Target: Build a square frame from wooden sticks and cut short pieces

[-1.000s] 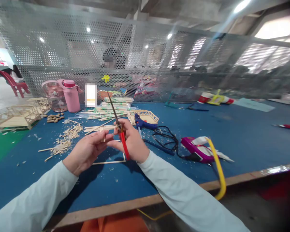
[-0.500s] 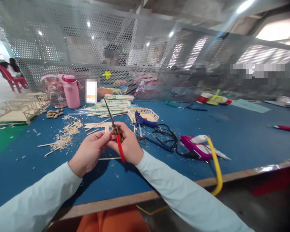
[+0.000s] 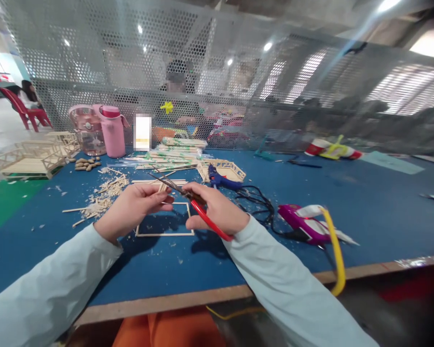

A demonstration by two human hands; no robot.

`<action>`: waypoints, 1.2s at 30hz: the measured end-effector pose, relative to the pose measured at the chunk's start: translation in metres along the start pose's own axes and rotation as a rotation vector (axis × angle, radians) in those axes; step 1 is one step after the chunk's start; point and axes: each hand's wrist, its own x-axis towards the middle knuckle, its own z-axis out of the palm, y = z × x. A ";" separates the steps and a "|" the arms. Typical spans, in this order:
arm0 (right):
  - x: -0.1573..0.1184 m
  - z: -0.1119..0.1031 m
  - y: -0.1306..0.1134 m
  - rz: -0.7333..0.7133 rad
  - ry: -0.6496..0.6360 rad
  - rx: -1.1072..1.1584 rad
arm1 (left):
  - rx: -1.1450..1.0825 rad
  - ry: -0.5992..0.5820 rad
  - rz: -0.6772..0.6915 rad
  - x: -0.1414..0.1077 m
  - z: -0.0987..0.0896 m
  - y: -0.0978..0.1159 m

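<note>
Between the thumb and fingers of my left hand (image 3: 132, 209) is a small bunch of short wooden sticks (image 3: 162, 187). My right hand (image 3: 219, 208) is wrapped round a pair of red-handled scissors (image 3: 206, 217). The blades point left and slightly up, close by the sticks; whether they touch them I cannot tell. Below both hands a rectangular frame of thin sticks (image 3: 166, 234) lies flat on the blue tabletop (image 3: 159, 270), its far left part hidden by my left hand.
Stick scraps (image 3: 103, 197) lie on the left, near peanuts (image 3: 88, 164), a pink bottle (image 3: 114, 135) and stick models (image 3: 31, 161). Bundled sticks (image 3: 173, 155) are at the back. A blue glue gun (image 3: 224, 179) and a purple glue gun (image 3: 304, 224) with cords lie rightward.
My right hand has moved right and away from the left, and the scissors have swung from nearly upright to pointing left. More of the stick frame on the table shows.
</note>
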 end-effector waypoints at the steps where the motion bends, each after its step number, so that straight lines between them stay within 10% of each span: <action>1: 0.000 -0.001 0.000 -0.004 -0.002 -0.034 | 0.006 -0.006 0.006 0.000 0.000 0.000; 21: -0.006 -0.004 -0.016 -0.110 0.029 -0.381 | 0.033 -0.042 0.151 -0.001 0.006 -0.004; 36: -0.011 -0.005 -0.017 -0.184 0.023 -0.469 | 0.459 -0.045 0.385 -0.008 0.002 -0.008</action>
